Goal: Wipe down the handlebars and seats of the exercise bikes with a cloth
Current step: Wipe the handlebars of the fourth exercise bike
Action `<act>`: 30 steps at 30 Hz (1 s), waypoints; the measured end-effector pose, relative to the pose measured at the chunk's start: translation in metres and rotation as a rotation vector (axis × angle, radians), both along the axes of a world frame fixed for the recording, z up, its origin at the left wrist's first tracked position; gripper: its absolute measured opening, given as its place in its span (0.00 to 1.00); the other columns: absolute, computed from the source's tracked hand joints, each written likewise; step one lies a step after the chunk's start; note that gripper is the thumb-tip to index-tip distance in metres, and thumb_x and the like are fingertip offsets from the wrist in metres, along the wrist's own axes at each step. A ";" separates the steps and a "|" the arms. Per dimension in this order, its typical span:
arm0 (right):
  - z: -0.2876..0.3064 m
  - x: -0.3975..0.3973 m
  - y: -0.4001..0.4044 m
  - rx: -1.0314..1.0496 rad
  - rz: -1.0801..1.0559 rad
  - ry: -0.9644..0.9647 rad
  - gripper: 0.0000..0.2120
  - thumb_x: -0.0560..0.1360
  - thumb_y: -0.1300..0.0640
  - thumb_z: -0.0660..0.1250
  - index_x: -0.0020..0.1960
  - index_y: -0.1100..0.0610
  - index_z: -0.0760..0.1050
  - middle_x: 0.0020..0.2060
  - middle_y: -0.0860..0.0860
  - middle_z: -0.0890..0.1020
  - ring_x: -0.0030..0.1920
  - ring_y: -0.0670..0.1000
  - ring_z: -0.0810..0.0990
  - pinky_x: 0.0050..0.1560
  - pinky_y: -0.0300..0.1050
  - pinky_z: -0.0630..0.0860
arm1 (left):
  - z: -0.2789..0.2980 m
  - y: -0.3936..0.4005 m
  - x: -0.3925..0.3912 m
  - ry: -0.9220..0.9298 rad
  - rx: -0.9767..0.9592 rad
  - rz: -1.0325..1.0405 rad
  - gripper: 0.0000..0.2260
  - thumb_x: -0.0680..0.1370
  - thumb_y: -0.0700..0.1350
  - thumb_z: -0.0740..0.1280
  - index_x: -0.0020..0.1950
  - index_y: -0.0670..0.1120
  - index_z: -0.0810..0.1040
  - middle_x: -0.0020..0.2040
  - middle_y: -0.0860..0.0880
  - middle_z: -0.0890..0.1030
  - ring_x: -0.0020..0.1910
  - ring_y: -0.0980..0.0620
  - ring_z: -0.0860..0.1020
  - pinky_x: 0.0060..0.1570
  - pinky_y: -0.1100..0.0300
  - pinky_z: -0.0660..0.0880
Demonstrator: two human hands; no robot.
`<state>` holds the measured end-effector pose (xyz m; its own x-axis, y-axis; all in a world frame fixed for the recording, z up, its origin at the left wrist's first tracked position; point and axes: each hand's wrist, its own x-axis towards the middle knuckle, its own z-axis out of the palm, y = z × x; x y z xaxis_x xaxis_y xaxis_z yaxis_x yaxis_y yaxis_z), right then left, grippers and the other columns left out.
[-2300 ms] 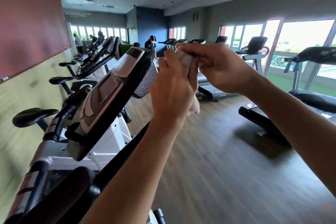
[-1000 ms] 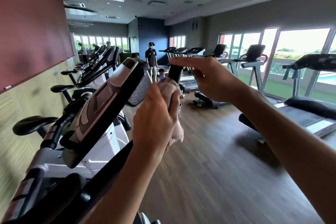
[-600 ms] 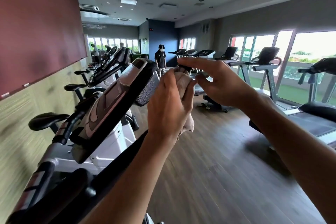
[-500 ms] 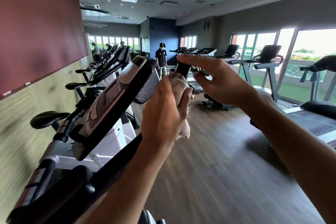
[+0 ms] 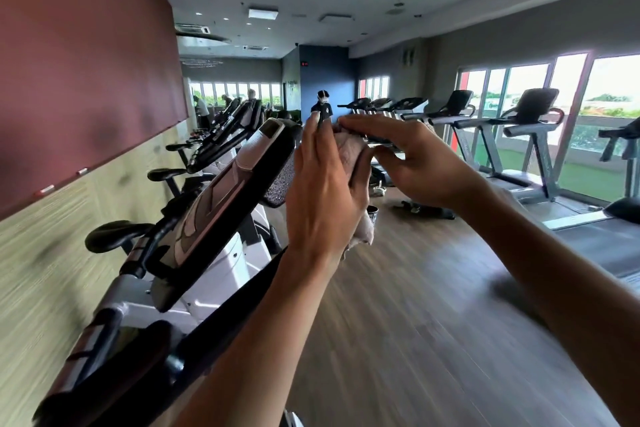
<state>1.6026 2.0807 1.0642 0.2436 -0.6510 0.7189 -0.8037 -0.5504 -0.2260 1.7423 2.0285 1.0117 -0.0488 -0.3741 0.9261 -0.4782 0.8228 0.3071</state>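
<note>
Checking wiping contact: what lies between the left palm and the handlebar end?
In the head view, the pinkish cloth lies between the left hand and the grip, whose end is hidden.

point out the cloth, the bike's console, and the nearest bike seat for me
cloth (image 5: 348, 152), head view, on the pinkish bunched fabric between the hands.
console (image 5: 221, 204), head view, on its tilted face.
bike seat (image 5: 116, 236), head view, on the black saddle.

Bright daylight floods in through windows (image 5: 568, 107) on right, panes blown out near white. Ceiling lights (image 5: 262, 13) add small glowing spots. Floor (image 5: 398, 340) carries soft sheen and faint shadow under right forearm. Wide-angle bend curves walls at edges. Motion blur smears left wall (image 5: 45, 253) and lower floor; far end of room soft, perhaps out of focus.
</note>
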 end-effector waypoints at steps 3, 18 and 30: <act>-0.004 -0.001 0.000 -0.026 0.046 -0.006 0.29 0.74 0.71 0.57 0.74 0.61 0.72 0.71 0.53 0.77 0.72 0.48 0.74 0.73 0.41 0.69 | -0.010 0.006 0.004 -0.051 -0.033 0.015 0.28 0.83 0.54 0.66 0.77 0.40 0.67 0.70 0.42 0.76 0.67 0.45 0.77 0.61 0.52 0.78; -0.009 -0.040 -0.036 -0.106 0.391 0.093 0.29 0.75 0.75 0.60 0.75 0.62 0.71 0.74 0.53 0.73 0.77 0.47 0.68 0.78 0.48 0.63 | -0.041 0.023 0.017 0.087 0.011 0.315 0.22 0.81 0.58 0.63 0.62 0.41 0.77 0.56 0.47 0.82 0.54 0.54 0.77 0.53 0.77 0.65; 0.009 -0.054 -0.070 -0.057 0.683 0.111 0.23 0.77 0.66 0.63 0.71 0.55 0.77 0.66 0.47 0.79 0.63 0.50 0.80 0.67 0.48 0.74 | -0.017 0.048 -0.028 0.302 0.071 0.682 0.17 0.81 0.58 0.56 0.64 0.49 0.70 0.51 0.57 0.79 0.43 0.59 0.75 0.40 0.71 0.67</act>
